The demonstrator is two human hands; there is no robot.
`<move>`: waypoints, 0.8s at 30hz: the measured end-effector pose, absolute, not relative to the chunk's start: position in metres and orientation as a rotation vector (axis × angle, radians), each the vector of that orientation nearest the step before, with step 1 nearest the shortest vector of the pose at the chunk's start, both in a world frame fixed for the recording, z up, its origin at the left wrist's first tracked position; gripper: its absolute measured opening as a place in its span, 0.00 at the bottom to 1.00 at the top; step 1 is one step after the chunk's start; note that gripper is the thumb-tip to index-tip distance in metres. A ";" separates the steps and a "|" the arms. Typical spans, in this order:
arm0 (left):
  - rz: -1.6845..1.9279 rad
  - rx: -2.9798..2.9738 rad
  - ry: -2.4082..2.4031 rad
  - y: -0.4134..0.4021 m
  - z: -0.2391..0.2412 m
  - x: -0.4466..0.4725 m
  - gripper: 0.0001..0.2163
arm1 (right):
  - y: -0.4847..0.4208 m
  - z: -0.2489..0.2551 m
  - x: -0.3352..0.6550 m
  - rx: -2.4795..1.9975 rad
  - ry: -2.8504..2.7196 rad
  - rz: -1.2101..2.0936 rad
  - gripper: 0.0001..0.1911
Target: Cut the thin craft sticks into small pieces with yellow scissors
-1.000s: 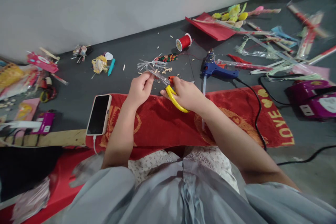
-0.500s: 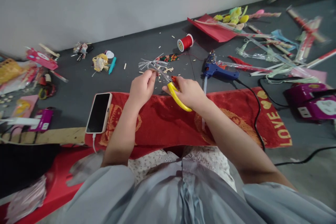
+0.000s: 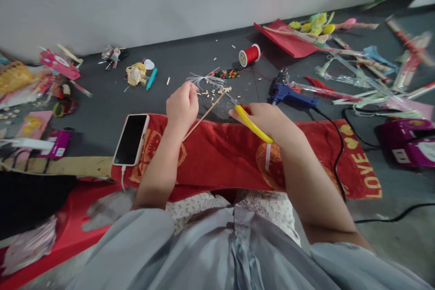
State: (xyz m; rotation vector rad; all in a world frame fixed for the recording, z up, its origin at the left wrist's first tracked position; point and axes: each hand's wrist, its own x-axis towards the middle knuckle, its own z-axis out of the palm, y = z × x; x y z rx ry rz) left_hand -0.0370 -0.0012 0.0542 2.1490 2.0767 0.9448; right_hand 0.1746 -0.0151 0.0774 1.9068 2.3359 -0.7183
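Note:
My left hand (image 3: 182,105) is closed, thumb against curled fingers. Whatever lies inside them is hidden from me. Just beyond its fingertips lies a bundle of thin silvery-white strands (image 3: 206,80). A thin wooden stick (image 3: 205,114) slants past the hand's right side, its near end by my wrist and its far end at the scissor tips. My right hand (image 3: 263,118) is wrapped around yellow-handled scissors (image 3: 251,123), whose metal blades point up and left. Small pale cut pieces (image 3: 217,93) are scattered on the table beyond my hands.
A red towel (image 3: 224,158) covers the table's near edge, with a charging phone (image 3: 131,139) on its left. A blue glue gun (image 3: 294,96) with a black cord is right of my hands. A red thread spool (image 3: 249,55) lies farther back. Craft scraps sit at both sides.
My right hand and the scissors have moved right, away from my left hand. The wooden stick now shows plainly between them. The camera view has shifted slightly.

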 end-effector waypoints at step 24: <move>0.966 2.144 2.029 0.001 0.047 -0.037 0.18 | -0.020 0.079 0.167 1.928 2.341 -0.693 0.39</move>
